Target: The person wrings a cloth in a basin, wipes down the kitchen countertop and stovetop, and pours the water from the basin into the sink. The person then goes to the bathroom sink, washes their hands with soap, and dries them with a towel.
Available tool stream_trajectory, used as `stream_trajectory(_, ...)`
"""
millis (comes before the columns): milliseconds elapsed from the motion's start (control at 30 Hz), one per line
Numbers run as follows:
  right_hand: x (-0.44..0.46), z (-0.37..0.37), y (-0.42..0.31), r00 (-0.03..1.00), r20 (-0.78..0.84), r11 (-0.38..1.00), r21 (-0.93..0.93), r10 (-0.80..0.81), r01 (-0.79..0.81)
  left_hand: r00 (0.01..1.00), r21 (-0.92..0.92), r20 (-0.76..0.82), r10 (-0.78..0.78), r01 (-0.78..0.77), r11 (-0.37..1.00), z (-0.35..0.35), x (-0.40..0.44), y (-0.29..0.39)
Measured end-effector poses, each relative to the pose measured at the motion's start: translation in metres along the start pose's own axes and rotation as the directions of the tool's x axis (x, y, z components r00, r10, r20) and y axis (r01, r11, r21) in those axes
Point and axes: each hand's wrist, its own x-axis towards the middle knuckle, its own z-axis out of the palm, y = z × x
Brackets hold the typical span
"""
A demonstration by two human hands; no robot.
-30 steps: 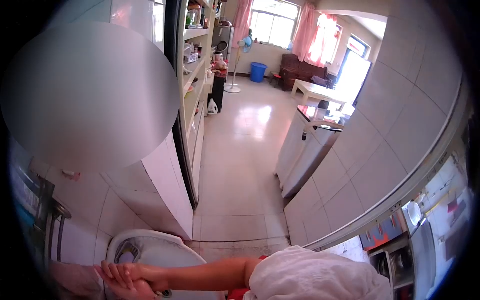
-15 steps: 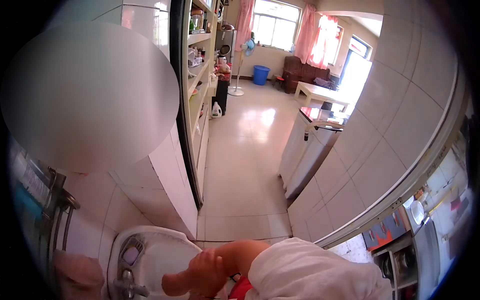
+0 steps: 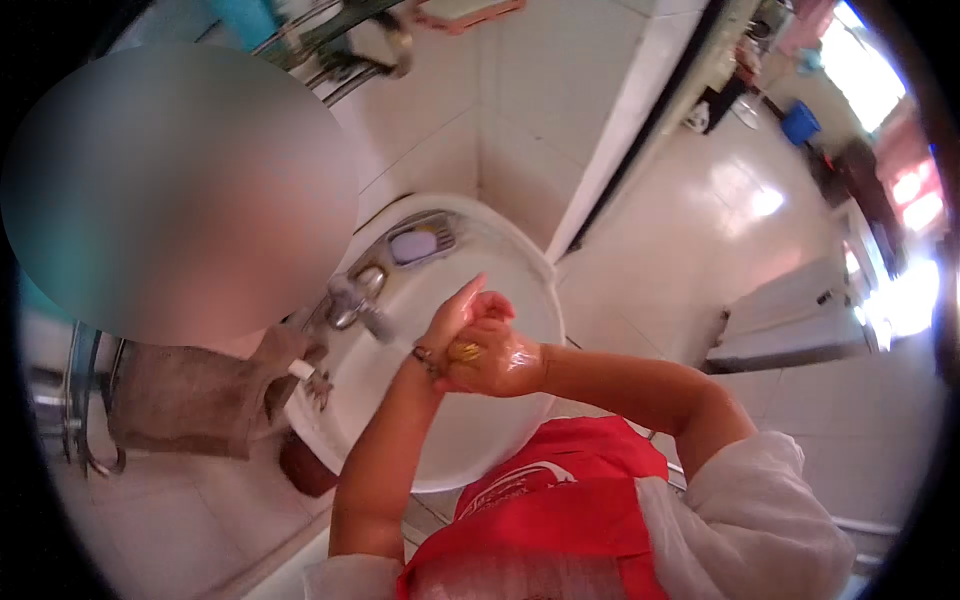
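My left hand (image 3: 458,315) is held over a white wash basin (image 3: 540,255), one finger stretched out and the others partly bent. A bracelet (image 3: 424,356) circles that wrist. Coming in from the right, my right hand (image 3: 500,362) closes round the lower part of the left one. Its skin shines as if wet, and a yellow ring-like band (image 3: 466,352) shows on it. Just left of both hands is a metal tap (image 3: 352,298). A pale purple bar of soap (image 3: 412,246) rests in the basin's soap recess. Where the palms meet is hidden.
A brown towel (image 3: 185,400) hangs at the left, below a metal rack (image 3: 365,60). My red apron (image 3: 570,455) touches the near side. Beyond the doorway stand a white cabinet-like unit (image 3: 785,310) and a blue bucket (image 3: 800,122). A blurred disc hides the upper left.
The view has swung down and left onto the basin. Both hands now show over its middle; before, one arm covered much of them at the bottom edge.
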Motion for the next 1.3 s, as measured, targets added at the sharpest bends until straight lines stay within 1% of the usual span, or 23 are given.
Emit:
stream_trajectory(133,0.016,0.036,-0.024,0.983,-0.152,0.995,0.017,-0.099,0.103,0.998,-0.392,0.049,0.038,-0.016,0.920,0.005,0.010,-0.015)
stream_trajectory(200,0.031,0.035,-0.055,0.988,0.108,0.973,0.192,0.112,-0.131,0.997,-0.503,0.008,0.075,-0.061,0.862,0.014,0.009,-0.026)
stream_trajectory(233,0.042,0.031,-0.069,0.897,0.403,0.941,0.196,0.180,-0.277,0.977,-0.092,-0.176,0.124,-0.142,0.986,0.011,0.010,-0.036)
stream_trajectory(267,0.056,0.039,-0.080,0.897,0.409,0.939,0.208,0.171,-0.274,0.918,0.343,-0.318,0.235,-0.120,0.932,0.007,0.017,-0.049)
stream_trajectory(300,0.072,0.052,-0.093,0.766,0.620,0.879,0.255,0.171,-0.403,0.734,0.928,-0.146,0.663,-0.131,0.349,-0.018,0.042,-0.086)
stream_trajectory(333,0.085,0.061,-0.102,0.593,0.795,0.806,0.262,0.132,-0.531,0.729,0.926,-0.159,0.665,-0.123,0.357,-0.015,0.040,-0.096)
stream_trajectory(367,0.097,0.062,-0.105,0.593,0.796,0.805,0.271,0.121,-0.527,0.811,0.994,0.105,0.576,-0.098,-0.042,-0.011,0.035,-0.102)
stream_trajectory(433,0.114,0.063,-0.106,0.525,0.850,0.758,0.369,-0.043,-0.537,0.883,0.905,0.297,0.364,-0.139,-0.402,-0.013,0.026,-0.107)
stream_trajectory(467,0.105,0.070,-0.110,0.524,0.850,0.755,0.375,-0.050,-0.537,0.888,0.917,0.288,0.358,-0.149,-0.370,-0.014,0.023,-0.107)
stream_trajectory(533,0.067,0.096,-0.115,0.885,0.462,0.779,0.536,0.050,-0.324,0.787,0.953,0.278,0.550,-0.153,-0.261,-0.043,0.026,-0.109)
stream_trajectory(600,0.033,0.124,-0.098,0.987,0.139,0.783,0.603,0.082,-0.150,0.872,0.682,-0.365,0.326,0.012,0.731,-0.070,0.025,-0.099)
stream_trajectory(667,0.014,0.134,-0.058,0.906,0.406,0.930,0.273,0.118,-0.244,0.855,0.069,-0.517,0.041,-0.006,0.998,-0.100,0.011,-0.099)
stream_trajectory(767,-0.013,0.148,-0.004,0.905,0.268,0.925,0.096,0.331,-0.367,0.845,-0.409,-0.526,-0.094,-0.155,0.899,-0.118,-0.014,-0.102)
stream_trajectory(833,-0.041,0.196,0.012,0.729,0.229,0.706,0.187,0.645,-0.684,0.788,-0.561,-0.600,-0.139,-0.291,0.775,-0.112,-0.019,-0.101)
stream_trajectory(867,-0.047,0.213,0.016,0.508,0.259,0.469,0.202,0.821,-0.860,0.748,-0.595,-0.647,-0.149,-0.373,0.712,-0.106,-0.020,-0.101)
stream_trajectory(900,-0.036,0.208,0.022,0.513,0.265,0.471,0.206,0.817,-0.858,0.830,-0.612,-0.558,0.004,-0.415,0.673,-0.127,-0.018,-0.119)
stream_trajectory(967,-0.015,0.195,0.039,-0.085,0.842,-0.526,0.251,0.532,-0.813,0.867,-0.697,-0.487,0.106,-0.459,0.552,-0.141,-0.018,-0.132)
stream_trajectory(1000,-0.015,0.195,0.042,-0.082,0.846,-0.526,0.249,0.527,-0.814,0.864,-0.695,-0.492,0.106,-0.464,0.550,-0.146,-0.016,-0.137)
stream_trajectory(1100,-0.017,0.206,0.042,-0.114,0.944,-0.753,0.169,0.308,-0.636,0.780,-0.446,-0.474,0.409,-0.613,0.652,-0.185,0.008,-0.167)
stream_trajectory(1133,-0.020,0.226,0.036,-0.092,0.863,-0.782,0.400,0.497,-0.477,0.467,0.206,-0.656,0.593,-0.645,0.736,-0.225,0.038,-0.188)
stream_trajectory(1200,-0.005,0.227,0.024,-0.108,0.746,-0.735,0.603,0.658,-0.310,0.127,0.747,-0.579,0.805,-0.313,0.587,-0.231,0.040,-0.183)
stream_trajectory(1267,0.040,0.182,0.009,-0.131,0.875,-0.885,0.463,0.466,-0.058,0.188,0.916,-0.268,0.945,0.355,0.190,-0.174,-0.017,-0.125)
stream_trajectory(1300,0.032,0.191,0.011,-0.130,0.877,-0.887,0.459,0.463,-0.058,0.257,0.899,-0.341,0.904,0.370,0.234,-0.173,-0.018,-0.125)
